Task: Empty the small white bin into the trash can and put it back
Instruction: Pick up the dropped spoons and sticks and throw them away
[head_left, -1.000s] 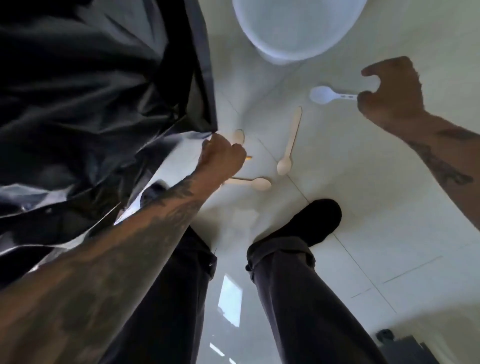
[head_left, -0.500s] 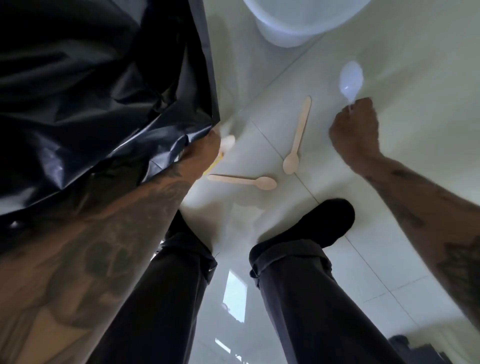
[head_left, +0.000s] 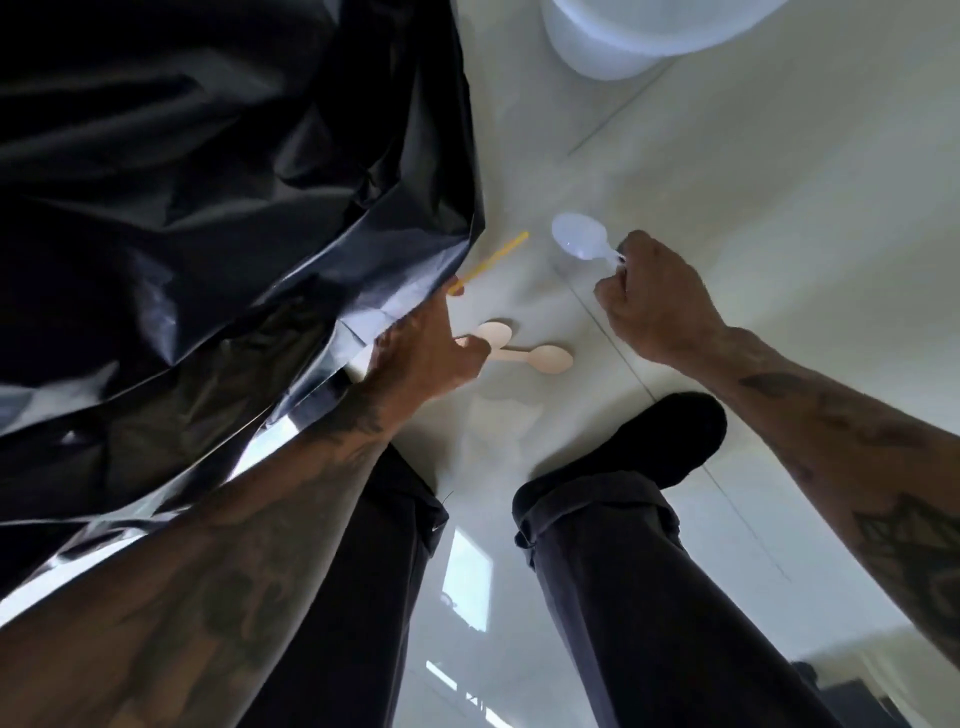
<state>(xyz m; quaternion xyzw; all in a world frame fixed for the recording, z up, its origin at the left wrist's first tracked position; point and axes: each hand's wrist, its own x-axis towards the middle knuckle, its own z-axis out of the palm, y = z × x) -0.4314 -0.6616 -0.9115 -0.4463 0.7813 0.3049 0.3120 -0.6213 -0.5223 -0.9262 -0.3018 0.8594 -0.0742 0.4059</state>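
black plastic liner (head_left: 223, 218) fills the space beyond and to the outside of the left hand (head_left: 421, 358), which pinches its edge, apparently to keep the mouth of the trash can bag held wide for what comes in. right hand (head_left: 644, 306) is closed round the handle of a white plastic spoon (head_left: 579, 241), bowl pointing toward the bag; judged as a carry of spilled litter across to the liner. on the floor (head_left: 727, 234), between the two hands and just past the left fingertips, lie two pale wooden spoons (head_left: 540, 358), one partly hidden by the left hand, and a yellow straw (head_left: 493, 260) right beside the bag edge; likely strays to be gathered next. small white bin (head_left: 639, 36) stands upright on the floor well beyond the right hand, at the far edge of view, apart from the liner; whether it holds anything cannot be told. a dark shoe (head_left: 654, 441) sits on the floor just nearer than the right hand.
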